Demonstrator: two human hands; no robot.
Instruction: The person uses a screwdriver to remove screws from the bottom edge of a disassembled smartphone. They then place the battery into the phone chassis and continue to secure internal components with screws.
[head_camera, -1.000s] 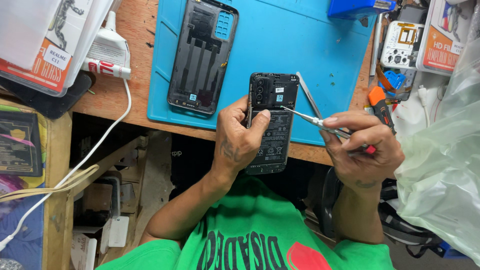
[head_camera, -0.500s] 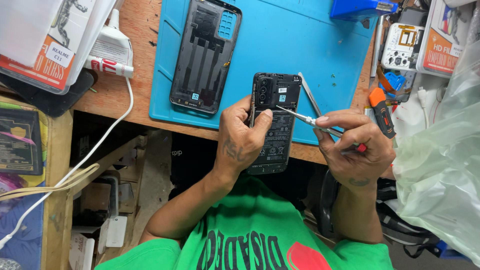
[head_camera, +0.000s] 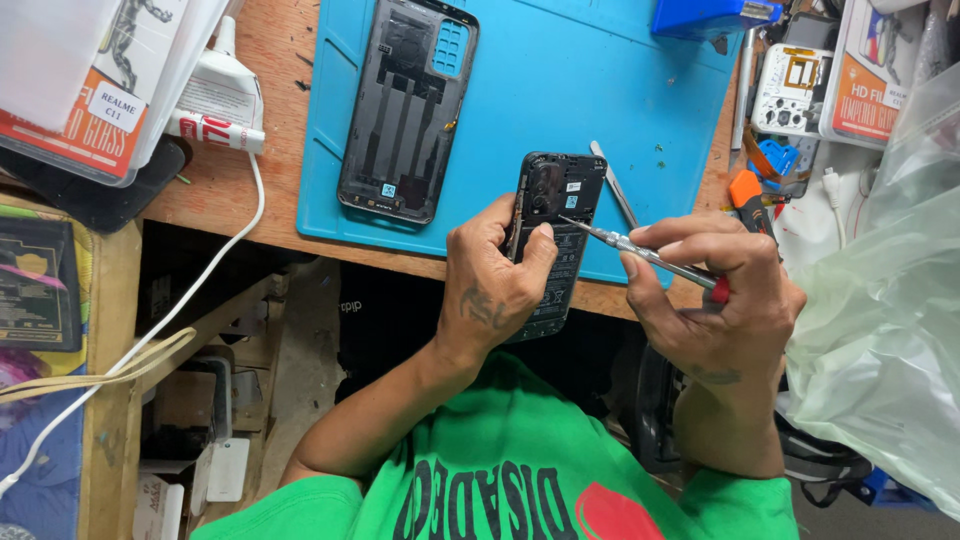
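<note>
While gripped: opened phone (head_camera: 553, 240), screwdriver (head_camera: 640, 252).

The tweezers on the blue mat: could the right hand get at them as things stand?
Probably not at once. The tweezers lie bare on the blue mat, just beyond the right hand, with nothing across them, but that hand is gripping a screwdriver.

Bright green short-sleeve tee (head_camera: 520, 470), black block lettering across chest w/ a red patch beside it. Arms bare. Left hand (head_camera: 492, 290) has dark tattoo on back; right wrist tattooed too.
</note>
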